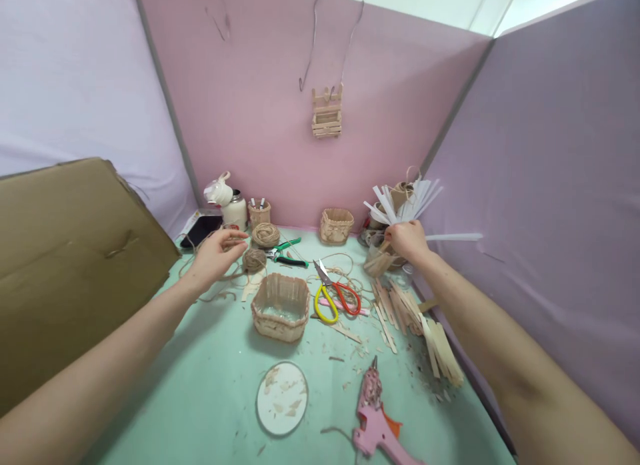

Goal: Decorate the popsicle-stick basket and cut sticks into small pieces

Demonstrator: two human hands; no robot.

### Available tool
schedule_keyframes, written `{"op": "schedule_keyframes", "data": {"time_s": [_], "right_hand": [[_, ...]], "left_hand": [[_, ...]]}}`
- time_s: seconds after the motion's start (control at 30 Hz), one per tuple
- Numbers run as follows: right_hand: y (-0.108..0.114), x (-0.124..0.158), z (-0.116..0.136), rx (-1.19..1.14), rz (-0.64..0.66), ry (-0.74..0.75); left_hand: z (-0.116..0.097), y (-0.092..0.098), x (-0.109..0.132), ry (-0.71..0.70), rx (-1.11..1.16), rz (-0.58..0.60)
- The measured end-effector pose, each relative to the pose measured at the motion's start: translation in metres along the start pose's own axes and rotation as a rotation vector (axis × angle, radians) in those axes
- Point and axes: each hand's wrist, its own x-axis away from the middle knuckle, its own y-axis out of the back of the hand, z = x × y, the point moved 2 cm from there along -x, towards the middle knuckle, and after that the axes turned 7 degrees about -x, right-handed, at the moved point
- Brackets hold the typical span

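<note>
My right hand (407, 242) is closed round a fan of white strips (407, 203) at the back right of the green table, above a clear cup of wooden sticks (379, 259). My left hand (217, 252) reaches to the back left with fingers curled, pinching brown twine (233, 240) beside a twine ball (255, 259). A second, paler twine ball (265, 235) lies just behind. A small stick-built basket (280, 307) stands in the middle between my arms.
Scissors with yellow and red handles (333, 295), green-handled pliers (287, 250), a pink glue gun (375, 418), a white oval disc (282, 398) and a heap of wooden sticks (415, 318) lie on the table. Brown cardboard (70, 251) leans at left. A small stick crate (327, 113) hangs on the pink wall.
</note>
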Motion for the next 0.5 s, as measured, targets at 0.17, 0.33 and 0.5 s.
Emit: {"op": "schedule_keyframes", "data": {"time_s": [0.17, 0.33, 0.5], "right_hand": [[0.000, 0.000, -0.001, -0.024, 0.042, -0.027], [0.001, 0.004, -0.003, -0.041, 0.014, -0.059], [0.008, 0.009, -0.009, -0.075, -0.068, -0.093]], "left_hand": [[0.022, -0.002, 0.034, 0.035, -0.032, 0.074], [0.033, -0.007, 0.053, 0.045, -0.021, 0.128], [0.040, -0.008, 0.062, 0.059, 0.017, 0.153]]}}
